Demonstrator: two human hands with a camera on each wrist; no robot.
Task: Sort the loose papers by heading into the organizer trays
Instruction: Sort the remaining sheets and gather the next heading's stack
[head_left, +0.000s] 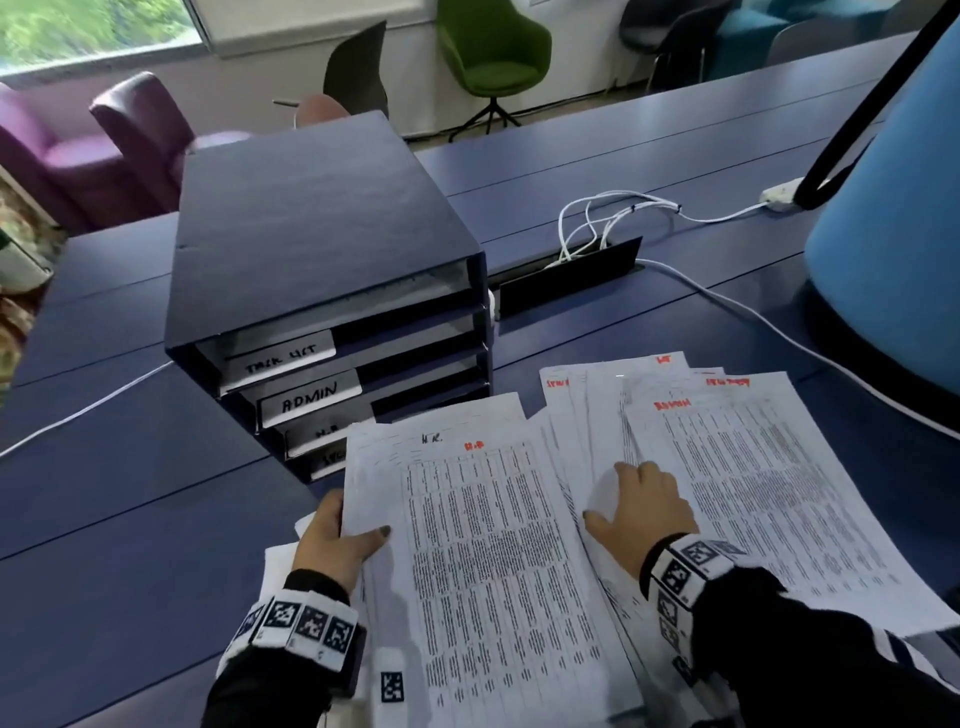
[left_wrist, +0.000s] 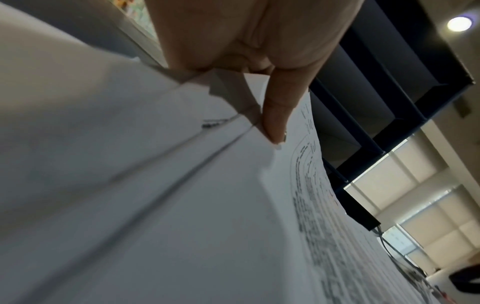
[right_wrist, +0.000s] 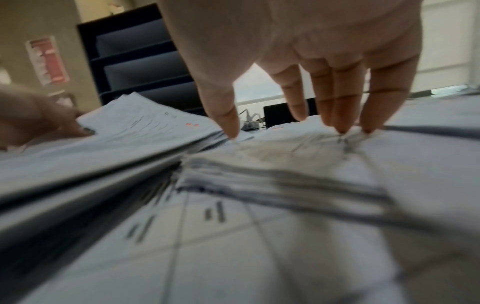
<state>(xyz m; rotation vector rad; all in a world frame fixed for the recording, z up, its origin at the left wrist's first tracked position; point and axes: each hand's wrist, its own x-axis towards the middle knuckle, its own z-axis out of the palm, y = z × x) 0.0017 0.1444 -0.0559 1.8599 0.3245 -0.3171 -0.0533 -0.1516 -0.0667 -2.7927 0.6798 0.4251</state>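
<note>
A dark blue organizer (head_left: 322, 234) stands at the table's middle left, its stacked trays labelled TASK LIST (head_left: 280, 358), ADMIN (head_left: 309, 400) and, half hidden, H.R. In front of it my left hand (head_left: 332, 540) pinches the left edge of a stack of printed papers (head_left: 493, 545), thumb on top; the top sheet is headed H.R. The left wrist view shows that thumb (left_wrist: 275, 115) on the sheets. My right hand (head_left: 639, 514) presses its spread, straight fingertips (right_wrist: 340, 123) onto a fan of loose papers (head_left: 779, 493), one headed ADMIN in red.
A big light-blue lamp shade (head_left: 893, 260) on a black arm overhangs the table's right side. White cables (head_left: 613, 218) run from an open cable hatch (head_left: 566, 280) behind the papers. Another white cable (head_left: 88, 410) crosses the left of the table. Chairs stand beyond the far edge.
</note>
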